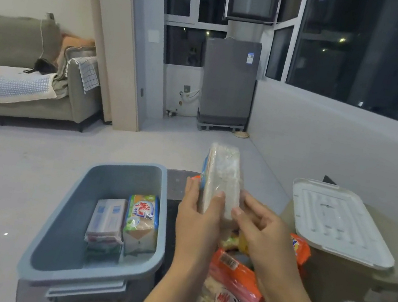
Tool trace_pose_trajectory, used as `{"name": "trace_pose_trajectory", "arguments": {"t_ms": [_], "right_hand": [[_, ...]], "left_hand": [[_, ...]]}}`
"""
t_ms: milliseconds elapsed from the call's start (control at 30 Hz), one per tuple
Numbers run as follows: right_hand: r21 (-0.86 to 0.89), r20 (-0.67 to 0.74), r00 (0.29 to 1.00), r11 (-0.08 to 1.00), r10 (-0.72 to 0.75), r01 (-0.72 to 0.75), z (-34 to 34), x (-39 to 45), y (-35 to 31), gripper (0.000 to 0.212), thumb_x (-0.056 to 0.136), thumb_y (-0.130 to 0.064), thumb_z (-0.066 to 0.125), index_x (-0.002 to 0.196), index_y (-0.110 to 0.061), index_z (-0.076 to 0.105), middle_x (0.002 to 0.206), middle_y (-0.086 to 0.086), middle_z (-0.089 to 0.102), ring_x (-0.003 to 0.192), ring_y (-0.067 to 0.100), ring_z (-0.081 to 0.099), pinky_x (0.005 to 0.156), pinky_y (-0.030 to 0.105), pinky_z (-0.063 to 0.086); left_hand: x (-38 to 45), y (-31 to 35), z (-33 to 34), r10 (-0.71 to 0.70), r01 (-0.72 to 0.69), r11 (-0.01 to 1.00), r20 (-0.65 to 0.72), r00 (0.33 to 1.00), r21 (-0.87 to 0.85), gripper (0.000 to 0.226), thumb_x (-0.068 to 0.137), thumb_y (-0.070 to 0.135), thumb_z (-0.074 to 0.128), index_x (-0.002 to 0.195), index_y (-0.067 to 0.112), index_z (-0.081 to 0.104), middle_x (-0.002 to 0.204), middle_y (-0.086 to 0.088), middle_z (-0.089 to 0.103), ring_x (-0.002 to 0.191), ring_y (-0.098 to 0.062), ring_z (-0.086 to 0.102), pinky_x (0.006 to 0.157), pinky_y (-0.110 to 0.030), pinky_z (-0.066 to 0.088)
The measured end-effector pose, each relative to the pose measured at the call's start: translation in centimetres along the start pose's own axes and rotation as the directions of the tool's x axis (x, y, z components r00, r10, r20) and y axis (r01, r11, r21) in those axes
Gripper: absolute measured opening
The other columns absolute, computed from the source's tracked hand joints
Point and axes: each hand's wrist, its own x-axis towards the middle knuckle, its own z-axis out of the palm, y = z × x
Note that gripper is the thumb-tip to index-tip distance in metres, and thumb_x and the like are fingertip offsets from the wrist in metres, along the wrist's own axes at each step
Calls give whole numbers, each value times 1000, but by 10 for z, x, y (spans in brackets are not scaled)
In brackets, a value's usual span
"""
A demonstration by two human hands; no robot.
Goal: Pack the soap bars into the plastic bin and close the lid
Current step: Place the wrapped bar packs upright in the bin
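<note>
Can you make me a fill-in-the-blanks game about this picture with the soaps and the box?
1. The blue bin already has ____ soap packs standing inside it.
2. The white lid lies to the ____ of the bin, not on it.
3. The left hand and right hand hold up one wrapped soap pack ____ the table.

Missing words: two; right; above

Soap pack (222, 179) upright between hands (197, 220)
</note>
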Motion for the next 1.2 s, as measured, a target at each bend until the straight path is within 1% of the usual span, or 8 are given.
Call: {"name": "trace_pose_trajectory", "arguments": {"t_ms": [133,300,433,533,633,800,1000,1200], "right_hand": [[55,1,989,988,-147,147,9,-14,-24,40,84,-16,63,100,-52,61,105,-27,69,100,-3,64,76,16,54],[113,4,966,960,-257,255,32,-21,-45,47,82,-14,65,121,-39,55,109,-29,66,103,-6,62,78,14,53],[75,92,954,958,-284,278,61,-21,-51,50,81,-16,67,112,-52,51,106,-36,64,102,-9,61,79,13,52],[45,157,953,965,-261,257,88,-18,-51,47,84,-24,63,122,-47,48,116,-24,63,106,-3,61,85,21,53],[19,231,951,978,-207,208,115,-16,-49,56,87,-33,57,140,-34,38,134,-5,50,120,8,52,97,34,50],[15,358,921,987,-152,157,153,-21,-45,69,76,-69,43,140,-49,24,153,-14,23,142,10,19,113,47,29],[81,475,877,996,-78,45,174,-12,-38,68,76,-65,36,140,-50,20,140,-13,45,126,11,47,105,42,41],[88,498,867,996,-33,-13,191,-7,-17,59,76,-63,45,132,-54,28,122,-20,57,106,0,61,90,32,52]], "left_hand": [[-7,32,-11,54,-50,994,37,998,-98,49,80,28,63,127,19,61,150,-9,41,139,-26,38,108,-49,40],[-5,61,-38,144,-117,979,161,976,-168,41,82,26,59,122,21,64,118,-8,70,108,-23,66,80,-27,56],[-3,73,-67,125,-115,975,40,991,-191,34,91,19,54,124,14,61,117,-13,69,108,-30,65,83,-34,57],[-6,75,-88,44,-44,961,-4,999,-273,34,91,23,55,121,7,63,115,-20,69,107,-37,65,91,-48,54],[-11,71,-107,-7,-3,945,-31,1000,-326,34,91,27,56,118,9,65,112,-18,71,103,-32,69,83,-41,57],[-16,68,-140,7,-32,920,-66,998,-390,36,90,32,56,121,16,64,112,-9,73,103,-23,70,74,-29,59],[-17,68,-167,78,-102,973,-119,990,-208,37,91,36,56,125,23,62,119,1,71,109,-17,67,90,-38,54],[-16,63,-192,97,-104,991,-88,991,-82,31,91,29,57,121,26,66,109,7,75,99,-10,71,70,-21,58]]}}
